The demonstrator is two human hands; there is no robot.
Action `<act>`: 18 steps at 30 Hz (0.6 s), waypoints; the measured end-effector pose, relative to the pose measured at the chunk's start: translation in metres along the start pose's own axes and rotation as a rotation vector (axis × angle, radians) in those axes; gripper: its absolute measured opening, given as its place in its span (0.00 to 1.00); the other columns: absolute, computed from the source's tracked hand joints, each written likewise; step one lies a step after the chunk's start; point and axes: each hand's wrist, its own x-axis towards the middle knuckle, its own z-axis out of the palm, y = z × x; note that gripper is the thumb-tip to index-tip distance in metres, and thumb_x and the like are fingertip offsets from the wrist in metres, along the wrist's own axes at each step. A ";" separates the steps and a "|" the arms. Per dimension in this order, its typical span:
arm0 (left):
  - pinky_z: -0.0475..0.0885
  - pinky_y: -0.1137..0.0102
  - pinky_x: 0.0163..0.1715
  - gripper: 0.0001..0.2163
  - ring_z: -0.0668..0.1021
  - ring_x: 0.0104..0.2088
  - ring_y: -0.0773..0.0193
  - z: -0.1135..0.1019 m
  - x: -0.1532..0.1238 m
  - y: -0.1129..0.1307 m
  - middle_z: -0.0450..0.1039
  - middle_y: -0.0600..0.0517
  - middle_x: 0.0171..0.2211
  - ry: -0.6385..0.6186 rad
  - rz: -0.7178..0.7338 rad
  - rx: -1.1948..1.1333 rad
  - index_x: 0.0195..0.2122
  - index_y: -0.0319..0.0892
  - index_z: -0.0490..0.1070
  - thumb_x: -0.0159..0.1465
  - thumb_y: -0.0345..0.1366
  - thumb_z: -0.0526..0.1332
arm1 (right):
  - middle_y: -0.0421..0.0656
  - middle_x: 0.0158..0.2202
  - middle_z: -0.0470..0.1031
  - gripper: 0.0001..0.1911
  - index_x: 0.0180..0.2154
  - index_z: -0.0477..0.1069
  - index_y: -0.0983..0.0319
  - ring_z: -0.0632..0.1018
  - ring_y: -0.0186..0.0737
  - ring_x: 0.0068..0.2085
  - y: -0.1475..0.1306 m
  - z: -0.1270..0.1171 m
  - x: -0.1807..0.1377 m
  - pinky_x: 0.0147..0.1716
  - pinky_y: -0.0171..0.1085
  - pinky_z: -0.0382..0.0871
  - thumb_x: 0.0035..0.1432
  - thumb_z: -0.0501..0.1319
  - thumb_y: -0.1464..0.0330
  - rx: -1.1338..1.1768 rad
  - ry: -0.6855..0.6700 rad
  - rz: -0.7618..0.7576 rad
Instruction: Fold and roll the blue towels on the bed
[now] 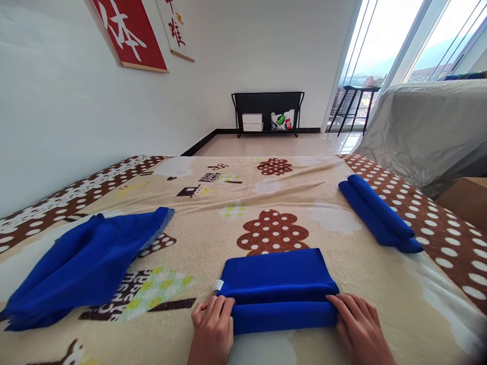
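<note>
A blue towel (277, 276) lies folded in front of me on the patterned blanket (243, 203), its near edge rolled up. My left hand (213, 329) curls around the left end of that roll, beside a small white label. My right hand (357, 327) grips the right end with its fingers pressed on the cloth. Both hands hold the same rolled edge.
A loose heap of blue towels (83, 261) lies at the left. Two rolled blue towels (378, 213) rest at the far right. A grey-covered sofa (429, 126) and a cardboard box (466, 200) stand to the right; a black shelf (268, 114) stands by the far wall.
</note>
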 end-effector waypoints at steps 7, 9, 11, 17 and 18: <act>0.63 0.67 0.54 0.15 0.79 0.49 0.64 0.007 0.039 0.072 0.80 0.50 0.48 0.024 0.252 -0.211 0.53 0.39 0.72 0.69 0.30 0.51 | 0.41 0.51 0.79 0.21 0.54 0.70 0.61 0.77 0.39 0.52 -0.063 0.021 0.039 0.55 0.41 0.60 0.61 0.52 0.75 0.116 -0.005 -0.225; 0.64 0.68 0.54 0.16 0.79 0.50 0.63 0.013 0.039 0.076 0.79 0.51 0.50 0.021 0.273 -0.174 0.55 0.39 0.71 0.71 0.36 0.51 | 0.42 0.53 0.78 0.19 0.56 0.69 0.63 0.77 0.39 0.52 -0.067 0.025 0.042 0.56 0.41 0.59 0.65 0.55 0.68 0.079 -0.049 -0.232; 0.64 0.67 0.54 0.17 0.78 0.51 0.63 0.017 0.031 0.064 0.78 0.51 0.52 0.005 0.260 -0.122 0.57 0.40 0.71 0.71 0.39 0.52 | 0.42 0.55 0.76 0.24 0.59 0.66 0.64 0.76 0.40 0.54 -0.057 0.027 0.037 0.58 0.41 0.58 0.66 0.57 0.60 0.032 -0.088 -0.211; 0.56 0.67 0.63 0.18 0.78 0.53 0.62 0.011 -0.008 -0.003 0.77 0.49 0.54 -0.017 0.100 -0.009 0.59 0.41 0.68 0.70 0.36 0.54 | 0.45 0.59 0.73 0.29 0.63 0.62 0.64 0.75 0.44 0.56 -0.004 0.021 0.004 0.60 0.45 0.54 0.67 0.54 0.54 -0.069 -0.096 -0.036; 0.52 0.65 0.65 0.17 0.79 0.52 0.61 0.009 -0.011 -0.007 0.78 0.48 0.53 0.004 0.071 0.005 0.58 0.41 0.69 0.69 0.35 0.54 | 0.46 0.58 0.73 0.29 0.63 0.62 0.64 0.75 0.45 0.56 -0.001 0.020 0.001 0.60 0.46 0.54 0.67 0.53 0.54 -0.075 -0.085 -0.019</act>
